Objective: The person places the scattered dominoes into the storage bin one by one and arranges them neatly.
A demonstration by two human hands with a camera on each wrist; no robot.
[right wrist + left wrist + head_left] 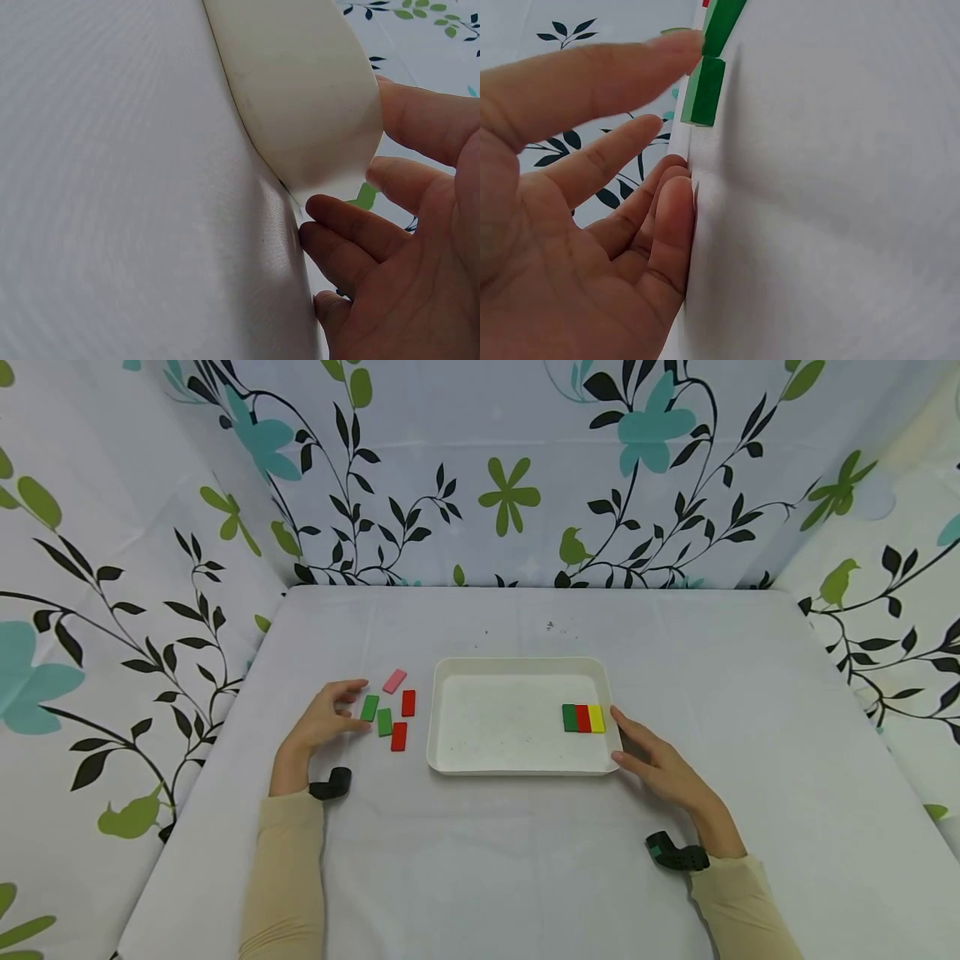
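My left hand is at the left of a loose group of small flat blocks, its thumb and fingers spread apart. Nearest to its fingertips lies a green block, seen from its end as a green block in the left wrist view; nothing is gripped. A second green block lies just right of it. At the right end of a cream tray, my right hand has its fingertips at the rim, fingers loosely extended. On the tray, a green, a red and a yellow block stand side by side.
Beside the green blocks lie a pink block, an upper red block and a lower red block. A white cloth covers the table. Patterned curtains hang behind and at both sides.
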